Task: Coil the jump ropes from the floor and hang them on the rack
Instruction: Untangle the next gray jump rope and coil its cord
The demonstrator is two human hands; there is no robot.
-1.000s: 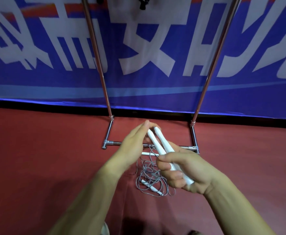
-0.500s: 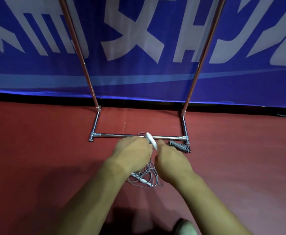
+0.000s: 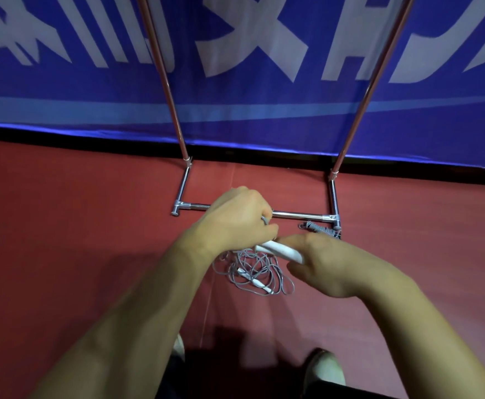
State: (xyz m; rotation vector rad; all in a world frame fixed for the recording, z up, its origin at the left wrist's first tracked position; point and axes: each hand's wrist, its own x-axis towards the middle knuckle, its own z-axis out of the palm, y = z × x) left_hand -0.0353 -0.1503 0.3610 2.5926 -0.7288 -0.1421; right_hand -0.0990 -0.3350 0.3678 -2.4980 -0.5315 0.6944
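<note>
The right hand [image 3: 330, 266] fingers grip the white handles [image 3: 278, 250], left hand [image 3: 235, 223] fingers pinch the grey cord [image 3: 249, 273] (tangled on floor [image 3: 62, 254]).

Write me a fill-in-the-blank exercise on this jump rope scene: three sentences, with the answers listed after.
1. The right hand grips the ____ handles.
2. The tangled rope lies on the ____ floor.
3. The rack stands in front of a ____ banner.
Missing words: white; red; blue.
</note>
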